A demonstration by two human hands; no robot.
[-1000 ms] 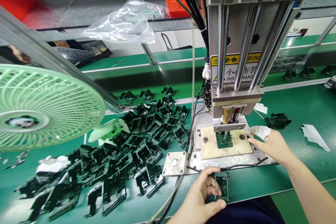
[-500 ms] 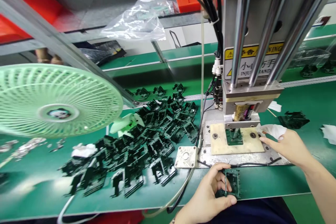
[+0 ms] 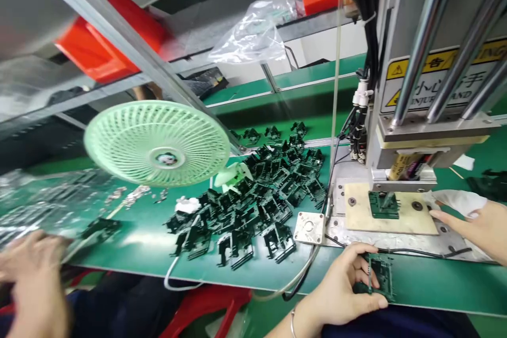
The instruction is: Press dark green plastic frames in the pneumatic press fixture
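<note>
Left hand [image 3: 340, 290] closed around a green part [image 3: 379, 275] at the near bench edge, thumb beneath, fingers curled over its left side. Right hand [image 3: 481, 227] open and flat on the metal plate [image 3: 400, 237], gripping nothing, beside a white cloth [image 3: 459, 202]. Press [image 3: 428, 132] down on another part [image 3: 383, 205] on the tan block [image 3: 356, 216]. Pile of black parts [image 3: 257, 206] left of the plate, below a green fan [image 3: 158, 142]. Blurred hand of another person [image 3: 34, 274] at far left.

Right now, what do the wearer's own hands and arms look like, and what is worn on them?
Both are bare, with no sleeves in view. The left hand has a thin metal bangle at the wrist. The right hand wears a white fingertip cover.
</note>
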